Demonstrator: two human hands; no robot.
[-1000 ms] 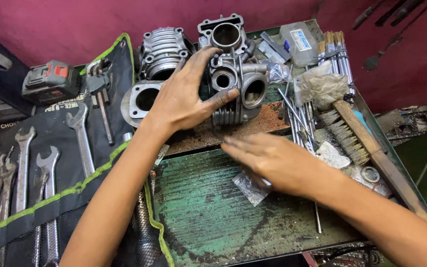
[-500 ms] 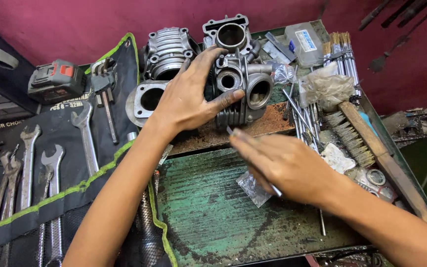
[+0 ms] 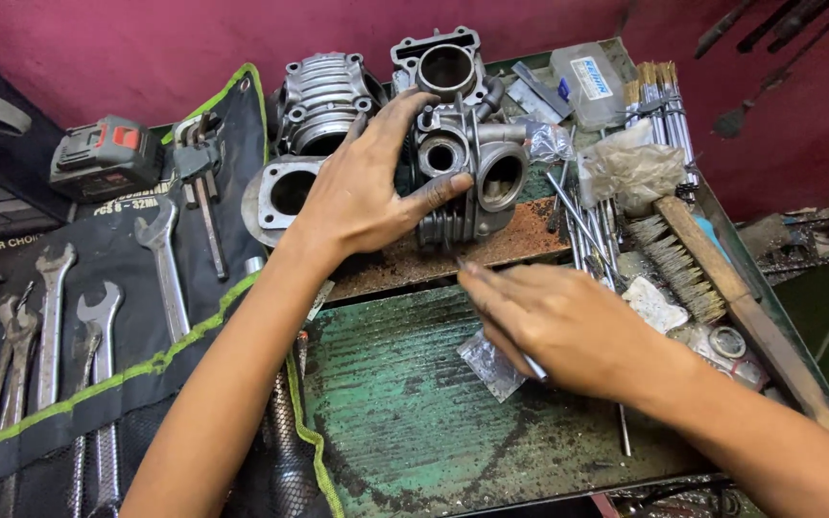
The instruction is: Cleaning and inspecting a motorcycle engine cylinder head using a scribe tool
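Grey cast-aluminium engine cylinder head (image 3: 467, 177), finned, with round ports facing the viewer, standing at the far middle of a worn green metal tray-table (image 3: 414, 422) on a rusty brown patch. Left hand (image 3: 367, 192) laid over its left side, fingers spread wide, thumb pressed against the casting near a port. Right hand (image 3: 554, 321) hovering low over the table just in front of the head, fingers drawn close together around a thin silvery pin-like tool (image 3: 532, 365); grip partly hidden. Small clear plastic bag (image 3: 491, 364) beneath that hand. Behind the head: second finned grey cylinder (image 3: 323, 96) and a square-flanged cylinder block (image 3: 448, 62). To the right: loose steel rods (image 3: 578, 216), wooden-handled wire brush (image 3: 688, 254), crumpled plastic wrap (image 3: 630, 168). To the left: black tool roll with green edging (image 3: 98, 384) holding open-ended spanners (image 3: 50, 326), and a grey-and-red battery pack (image 3: 103, 158).
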